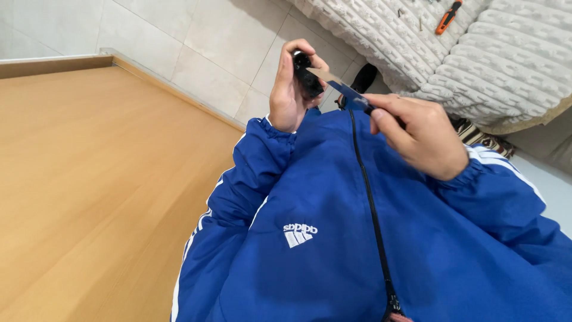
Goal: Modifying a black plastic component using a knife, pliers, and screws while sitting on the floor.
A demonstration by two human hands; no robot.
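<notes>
My left hand (290, 89) is closed around a small black object (306, 74), held up in front of my chest. My right hand (417, 134) grips a utility knife (342, 86) by its dark blue handle, and the metal blade points left and touches the black object. Both arms wear blue jacket sleeves (250, 173) with white stripes. The jacket's black zipper (372, 209) runs down the middle of the view.
A light wooden surface (89, 179) fills the left side. Pale floor tiles (226, 53) lie beyond it. A cream ribbed blanket (476, 53) covers the upper right, with an orange-handled tool (448, 16) lying on it.
</notes>
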